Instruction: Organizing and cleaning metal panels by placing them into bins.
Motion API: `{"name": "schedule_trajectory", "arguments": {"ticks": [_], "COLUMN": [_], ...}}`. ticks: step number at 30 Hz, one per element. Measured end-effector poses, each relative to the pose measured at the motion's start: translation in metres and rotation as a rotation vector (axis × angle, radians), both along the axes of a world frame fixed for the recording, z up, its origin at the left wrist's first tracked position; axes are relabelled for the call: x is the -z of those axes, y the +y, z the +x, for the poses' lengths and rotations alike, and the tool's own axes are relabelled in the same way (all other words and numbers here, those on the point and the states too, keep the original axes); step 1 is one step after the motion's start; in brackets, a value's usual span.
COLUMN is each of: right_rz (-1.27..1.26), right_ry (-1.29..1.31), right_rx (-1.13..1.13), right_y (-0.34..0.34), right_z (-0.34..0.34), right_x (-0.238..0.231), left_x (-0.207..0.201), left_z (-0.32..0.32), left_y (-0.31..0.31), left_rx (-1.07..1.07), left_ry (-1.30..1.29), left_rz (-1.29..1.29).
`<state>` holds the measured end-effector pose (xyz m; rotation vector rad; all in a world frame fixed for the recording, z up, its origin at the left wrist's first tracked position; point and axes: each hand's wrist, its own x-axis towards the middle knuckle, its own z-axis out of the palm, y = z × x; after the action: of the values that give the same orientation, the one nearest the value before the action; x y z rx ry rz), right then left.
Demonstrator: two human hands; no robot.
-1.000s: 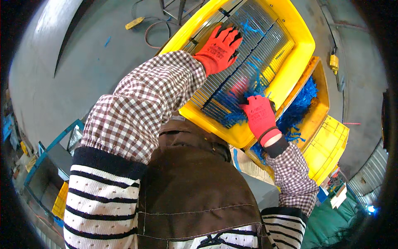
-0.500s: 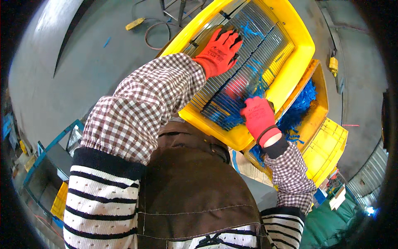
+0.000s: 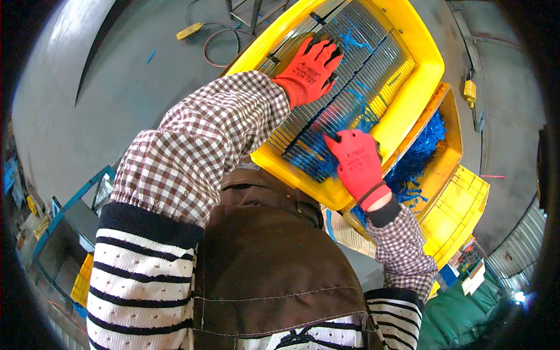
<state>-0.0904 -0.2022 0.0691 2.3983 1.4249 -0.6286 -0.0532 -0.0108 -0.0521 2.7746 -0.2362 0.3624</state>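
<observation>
My left hand (image 3: 306, 71), in a red glove with black fingertips, lies flat with its fingers stretched over thin parallel metal rods (image 3: 326, 70). These rods lie across a yellow plastic tub (image 3: 427, 64). My right hand (image 3: 359, 163), in a matching glove, is above the tub's near right corner. Its thumb stands apart from the bent fingers, whose tips are mostly hidden. Blue shredded strands (image 3: 367, 119) are caught among the rods beside it. I see nothing plainly held in either hand. A red blur shows among the rods between the hands.
Right of the tub stands an orange-yellow crate (image 3: 454, 131) with a heap of blue shreds (image 3: 429, 140). A yellow ribbed crate (image 3: 458, 210) adjoins it. A blue-framed cart (image 3: 67, 216) is at the left. On the floor lie a cable (image 3: 205, 49) and a yellow connector (image 3: 189, 31).
My right hand has moved slightly left and up over the rods, and its thumb now points out to the left. My left hand has stayed nearly in place.
</observation>
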Motion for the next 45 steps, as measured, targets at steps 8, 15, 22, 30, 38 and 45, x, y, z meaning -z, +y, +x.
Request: {"name": "schedule_trajectory", "arguments": {"ticks": [8, 15, 22, 30, 38, 45], "right_rz": [-0.025, 0.359, -0.126, 0.337, -0.26, 0.244], "right_ry": [-0.101, -0.119, 0.052, 0.038, 0.278, 0.204], "right_rx": [-0.103, -0.111, -0.089, -0.174, 0.03, -0.132], "right_y": [-0.022, 0.011, -0.023, 0.005, -0.006, -0.007], "right_z": [-0.006, -0.004, -0.004, -0.007, -0.002, -0.02], "right_x": [0.026, 0.019, 0.016, 0.032, -0.001, 0.027], "left_x": [-0.003, -0.003, -0.002, -0.002, -0.004, -0.002], "left_z": [0.001, 0.003, 0.002, 0.005, -0.001, 0.003], "left_y": [-0.002, -0.004, 0.002, -0.005, 0.001, -0.004], "left_rx": [0.002, 0.01, -0.01, 0.016, -0.007, 0.007], "left_ry": [-0.007, -0.008, -0.031, -0.049, -0.027, -0.028], "left_rz": [0.005, 0.023, -0.004, -0.017, 0.003, 0.005]}}
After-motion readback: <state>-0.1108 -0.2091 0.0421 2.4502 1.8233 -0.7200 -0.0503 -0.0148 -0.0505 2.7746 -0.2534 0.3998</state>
